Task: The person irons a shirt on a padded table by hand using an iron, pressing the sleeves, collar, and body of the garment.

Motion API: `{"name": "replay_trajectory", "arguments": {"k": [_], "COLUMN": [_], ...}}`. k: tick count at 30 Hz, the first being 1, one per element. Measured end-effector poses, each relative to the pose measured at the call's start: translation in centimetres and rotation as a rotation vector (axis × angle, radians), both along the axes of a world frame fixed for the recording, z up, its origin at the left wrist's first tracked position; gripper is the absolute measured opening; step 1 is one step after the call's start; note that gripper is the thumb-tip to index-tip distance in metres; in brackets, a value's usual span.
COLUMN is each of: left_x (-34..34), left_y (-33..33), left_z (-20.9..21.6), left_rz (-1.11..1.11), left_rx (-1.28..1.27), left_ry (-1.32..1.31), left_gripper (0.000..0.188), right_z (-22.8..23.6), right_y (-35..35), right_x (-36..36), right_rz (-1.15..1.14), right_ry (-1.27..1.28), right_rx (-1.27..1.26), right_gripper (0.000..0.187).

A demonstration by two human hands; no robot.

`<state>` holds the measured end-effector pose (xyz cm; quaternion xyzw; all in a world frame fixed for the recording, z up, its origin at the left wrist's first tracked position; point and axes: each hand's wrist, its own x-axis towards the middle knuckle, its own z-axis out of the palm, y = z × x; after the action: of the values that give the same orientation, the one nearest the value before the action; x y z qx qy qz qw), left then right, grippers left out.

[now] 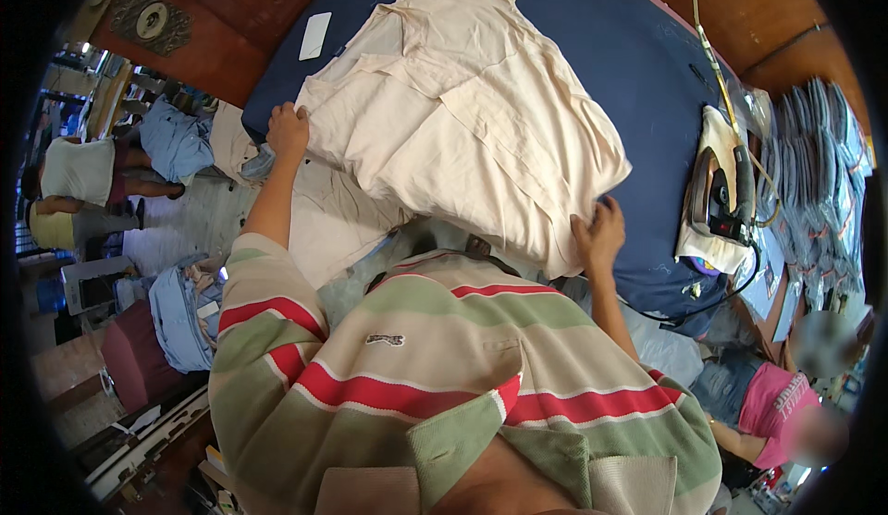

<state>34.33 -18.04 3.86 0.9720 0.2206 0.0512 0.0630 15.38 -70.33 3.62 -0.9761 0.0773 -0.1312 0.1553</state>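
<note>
A cream shirt (pixel 462 117) lies spread and wrinkled over a dark blue padded ironing table (pixel 647 71), its near edge hanging toward me. At its left edge my left hand (pixel 288 130) is closed, with the fingers curled on the fabric. My right hand (pixel 599 235) is by the near right corner of the shirt, thumb and fingers apart, the thumb against or just beside the cloth. Below my left hand hangs more beige cloth (pixel 338 219). On a pale cloth pad at the table's right rests a steam iron (pixel 723 196).
A white card (pixel 315 36) lies at the table's far left. The iron's hose (pixel 708 48) rises at the right, beside stacked bagged garments (pixel 814 182). Blue clothes (pixel 180 316) are piled at left. Other people (pixel 79 173) are at left and a person in pink (pixel 772 413) at lower right.
</note>
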Motion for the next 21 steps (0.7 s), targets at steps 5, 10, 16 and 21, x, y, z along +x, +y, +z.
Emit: {"name": "replay_trajectory", "arguments": {"k": [5,10,16,21], "left_x": [-1.0,-8.4,-6.6,4.6], "left_y": [2.9,7.0,1.3,-7.4], "left_z": [0.6,-1.5,-1.8,1.5], "left_rz": [-0.139,-0.217,-0.343,-0.735], "left_rx": [-0.27,-0.427,-0.038,0.111], "left_ry": [-0.067,-0.053,-0.531,-0.331], "left_gripper": [0.034,0.031,0.036,0.04], "right_z": [0.5,3.0,0.1,0.0], "right_y": [-3.1,-6.6,-7.6,-9.4], "right_x": [2.2,-3.0,-1.8,7.4], "right_rz": [-0.315,-0.315,-0.447,-0.197], "right_ry": [-0.233,-0.018,-0.068,0.077], "right_rx": [0.888,0.829,0.602,0.072], "right_gripper": [0.021,0.036,0.051,0.043]}}
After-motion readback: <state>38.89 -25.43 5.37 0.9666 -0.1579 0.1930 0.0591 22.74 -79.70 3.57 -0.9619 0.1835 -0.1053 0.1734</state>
